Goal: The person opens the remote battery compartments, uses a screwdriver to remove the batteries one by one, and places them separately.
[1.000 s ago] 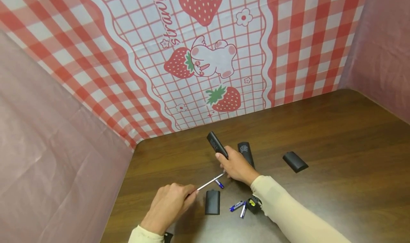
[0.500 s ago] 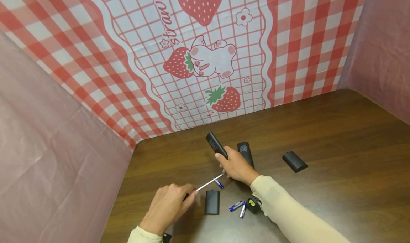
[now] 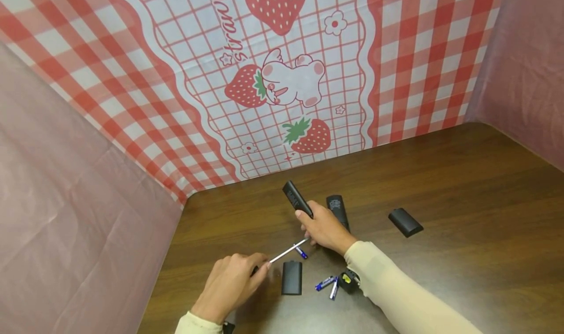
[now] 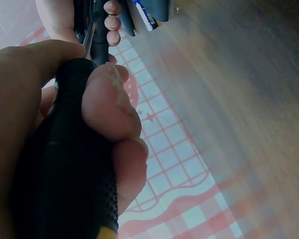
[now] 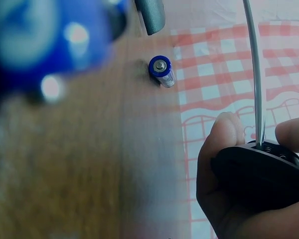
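Observation:
My left hand (image 3: pixel 231 282) grips the black handle (image 4: pixel 65 164) of a screwdriver, whose thin metal shaft (image 3: pixel 288 250) points toward my right hand (image 3: pixel 328 226). That right hand holds a black remote control (image 3: pixel 294 197), its far end slanting up and away. In the right wrist view the shaft's tip reaches into the remote's end (image 5: pixel 259 174), beside small metal springs. Whether the tip touches a screw is hidden. A blue-and-white battery (image 3: pixel 301 251) lies on the table just below the shaft. Near my left hand lies a black cover (image 3: pixel 292 277).
Behind my right hand lies a second black remote (image 3: pixel 337 207). Farther right is another black cover (image 3: pixel 405 222). Two batteries, one here (image 3: pixel 325 282) and one beside it (image 3: pixel 334 289), lie by my right wrist camera (image 3: pixel 348 281). A patterned cloth (image 3: pixel 304 79) stands behind the wooden table (image 3: pixel 462 187).
My left fingers have shifted slightly on the screwdriver handle, and the hand has sunk a little. The right hand, remote and loose parts stay where they were.

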